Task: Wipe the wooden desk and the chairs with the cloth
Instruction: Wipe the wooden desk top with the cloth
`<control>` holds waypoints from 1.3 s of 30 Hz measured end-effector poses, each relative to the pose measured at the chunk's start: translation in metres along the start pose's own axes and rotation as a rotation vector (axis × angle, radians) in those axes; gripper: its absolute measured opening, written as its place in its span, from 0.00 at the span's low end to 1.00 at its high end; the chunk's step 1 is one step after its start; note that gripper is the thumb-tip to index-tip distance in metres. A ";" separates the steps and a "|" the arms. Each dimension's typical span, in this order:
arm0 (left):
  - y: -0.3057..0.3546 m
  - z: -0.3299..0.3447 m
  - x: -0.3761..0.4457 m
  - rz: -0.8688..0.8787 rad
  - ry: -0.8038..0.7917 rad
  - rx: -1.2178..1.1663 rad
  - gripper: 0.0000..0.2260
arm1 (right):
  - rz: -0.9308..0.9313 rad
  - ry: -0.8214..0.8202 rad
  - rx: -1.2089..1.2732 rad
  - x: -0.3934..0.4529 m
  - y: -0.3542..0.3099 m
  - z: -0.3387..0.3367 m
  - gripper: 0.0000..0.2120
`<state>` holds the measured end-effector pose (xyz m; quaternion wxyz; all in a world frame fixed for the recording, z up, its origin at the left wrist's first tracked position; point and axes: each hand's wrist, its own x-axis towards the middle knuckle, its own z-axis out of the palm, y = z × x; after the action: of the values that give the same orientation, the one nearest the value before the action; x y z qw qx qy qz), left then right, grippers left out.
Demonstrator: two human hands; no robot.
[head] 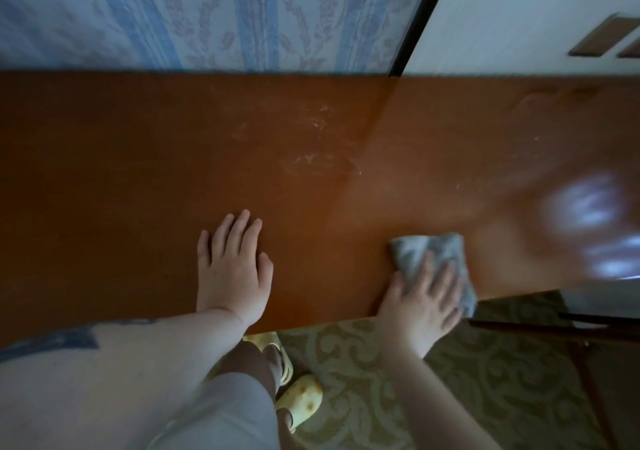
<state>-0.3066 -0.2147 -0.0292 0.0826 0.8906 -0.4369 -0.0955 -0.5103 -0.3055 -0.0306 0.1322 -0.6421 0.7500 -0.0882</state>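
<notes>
The desk [138,158] is a long reddish-brown wooden top that runs straight across the room, its far edge pushed up against wallpaper [194,16] striped in blue with a pale leafy pattern. Toward the far right of the desk a dark frame [420,19] edges a white door or cabinet panel [519,16] with two brown insets. Whitish smears [311,144] show on the desk near its middle, and bright window glare [588,227] sits on its right end. Below the desk's near edge lies a beige carpet [363,380] with a curling pattern.

The left hand [232,266] lies flat on the desk near its front edge, fingers straight and together, holding nothing. The right hand [422,307] presses down with spread, fairly straight fingers on the grey cloth [429,255], which lies bunched on the desk at the front edge, right of the left hand; one corner of the cloth hangs just over the edge.

No writing or label can be read anywhere.

Dark wooden bars [554,325] under the desk's right end may be a chair, but they are cut off and dim. Yellow slippers [301,401] peek out beneath the desk edge. A blue mark on the left forearm [69,338] is too blurred to make out.
</notes>
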 end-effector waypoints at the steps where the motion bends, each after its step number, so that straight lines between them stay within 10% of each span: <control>1: 0.000 0.000 0.000 -0.002 0.000 0.000 0.22 | -0.185 -0.081 -0.068 -0.017 -0.010 0.002 0.30; 5: 0.000 0.001 0.001 0.020 0.031 -0.007 0.23 | -0.994 -0.409 -0.150 0.005 -0.051 0.004 0.27; 7: 0.000 0.001 0.001 0.016 0.018 0.002 0.24 | -0.899 -0.427 -0.137 0.039 -0.057 0.005 0.27; 11: 0.002 -0.002 0.001 -0.006 -0.017 0.026 0.25 | -0.096 -0.152 -0.044 0.033 -0.053 0.010 0.29; 17: 0.002 -0.003 0.001 0.013 0.011 0.057 0.24 | -1.004 -0.426 -0.156 0.038 -0.097 0.013 0.28; 24: -0.007 -0.014 0.060 -0.011 0.121 -0.047 0.11 | 0.074 -0.118 -0.059 0.057 -0.060 0.005 0.29; 30: -0.003 -0.011 0.101 -0.395 0.131 -0.113 0.23 | -0.827 -0.407 -0.148 0.056 -0.067 0.001 0.28; 35: -0.002 -0.002 0.104 -0.401 0.113 -0.044 0.25 | 0.360 -0.057 0.034 0.082 -0.012 -0.013 0.28; 37: -0.002 -0.002 0.105 -0.397 0.095 -0.015 0.25 | 0.188 -0.091 -0.079 0.058 -0.015 -0.008 0.29; 39: -0.003 -0.002 0.105 -0.404 0.094 -0.013 0.25 | -0.389 -0.229 -0.180 0.057 -0.020 -0.006 0.28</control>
<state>-0.2407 -0.2962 -0.0387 0.0881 0.9630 -0.2446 -0.0711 -0.5018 -0.3648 -0.0234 0.1392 -0.7896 0.5970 0.0284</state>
